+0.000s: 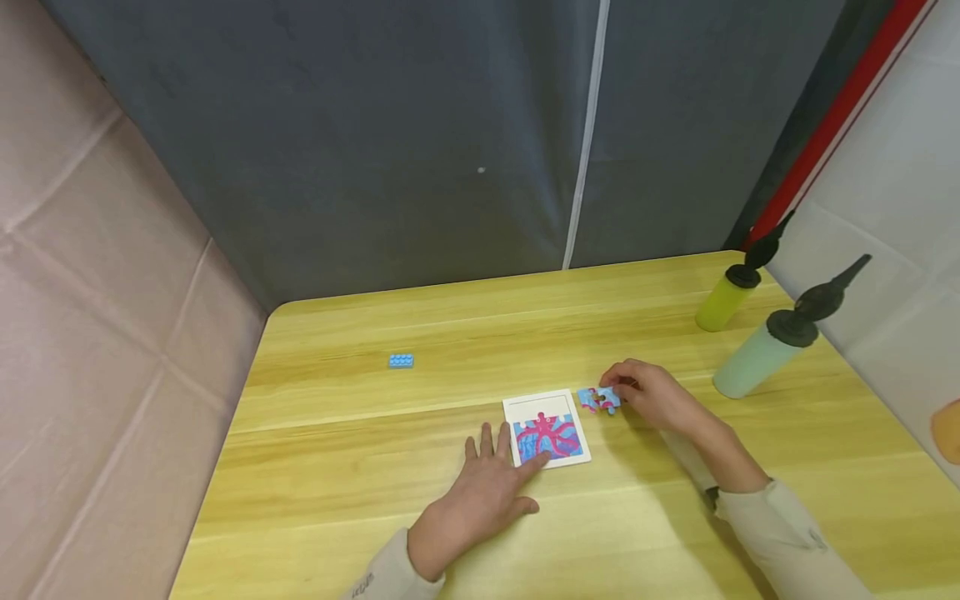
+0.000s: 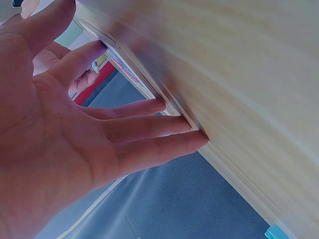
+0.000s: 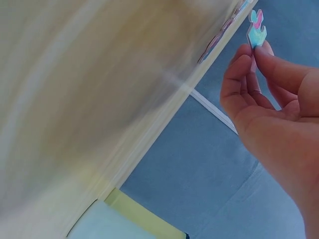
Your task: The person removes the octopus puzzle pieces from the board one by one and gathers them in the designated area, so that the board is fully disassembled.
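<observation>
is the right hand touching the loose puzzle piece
Touching. The right wrist view shows the right hand pinching the puzzle piece between thumb and fingertips, with no gap.

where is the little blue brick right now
In the head view the blue brick lies alone on the table, far left of the puzzle tray and beyond the left hand.

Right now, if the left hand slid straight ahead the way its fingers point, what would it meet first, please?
The left hand already touches the puzzle frame at its left edge; its outer fingers point past it over bare table, with the blue brick farther off, leftward.
</observation>
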Action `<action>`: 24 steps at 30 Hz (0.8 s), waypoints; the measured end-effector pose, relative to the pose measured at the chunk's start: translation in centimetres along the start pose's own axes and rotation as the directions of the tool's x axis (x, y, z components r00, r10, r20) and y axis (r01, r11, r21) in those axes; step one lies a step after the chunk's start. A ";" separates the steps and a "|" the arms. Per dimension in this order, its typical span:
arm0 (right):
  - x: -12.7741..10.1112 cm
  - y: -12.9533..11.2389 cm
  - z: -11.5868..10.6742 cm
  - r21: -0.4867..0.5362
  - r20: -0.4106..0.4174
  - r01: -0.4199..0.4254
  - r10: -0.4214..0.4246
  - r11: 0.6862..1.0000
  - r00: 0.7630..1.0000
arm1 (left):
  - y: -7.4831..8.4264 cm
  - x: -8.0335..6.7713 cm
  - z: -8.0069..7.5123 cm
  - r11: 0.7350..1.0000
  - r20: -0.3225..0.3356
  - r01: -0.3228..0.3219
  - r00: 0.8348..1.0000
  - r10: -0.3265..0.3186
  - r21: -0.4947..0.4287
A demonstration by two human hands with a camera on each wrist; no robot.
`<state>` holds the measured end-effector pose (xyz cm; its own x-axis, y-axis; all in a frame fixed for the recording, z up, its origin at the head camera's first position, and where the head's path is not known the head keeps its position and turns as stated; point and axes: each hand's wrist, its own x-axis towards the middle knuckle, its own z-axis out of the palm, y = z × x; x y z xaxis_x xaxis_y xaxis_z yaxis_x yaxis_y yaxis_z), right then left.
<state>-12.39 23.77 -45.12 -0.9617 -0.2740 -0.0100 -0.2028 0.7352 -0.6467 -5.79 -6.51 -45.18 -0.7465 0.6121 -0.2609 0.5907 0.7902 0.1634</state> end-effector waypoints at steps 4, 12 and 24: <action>-0.2 0.2 -0.2 -0.013 -0.009 0.004 -0.004 1.000 1.000 | 0.1 -0.1 -0.1 1.000 -0.003 -0.001 1.000 0.001 0.002; -0.7 0.4 -0.7 -0.031 -0.022 -0.008 0.007 0.999 1.000 | 0.0 0.0 0.0 1.000 -0.011 -0.006 1.000 0.006 0.003; -1.0 1.2 -1.3 -0.031 -0.030 -0.040 0.039 0.999 0.999 | -0.1 0.0 0.2 1.000 -0.005 -0.002 1.000 0.002 -0.010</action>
<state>-11.89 25.70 -44.91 -0.9740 -0.2261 -0.0126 -0.1695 0.7648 -0.6215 -5.84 -6.60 -45.35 -0.7469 0.6139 -0.2555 0.5891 0.7891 0.1738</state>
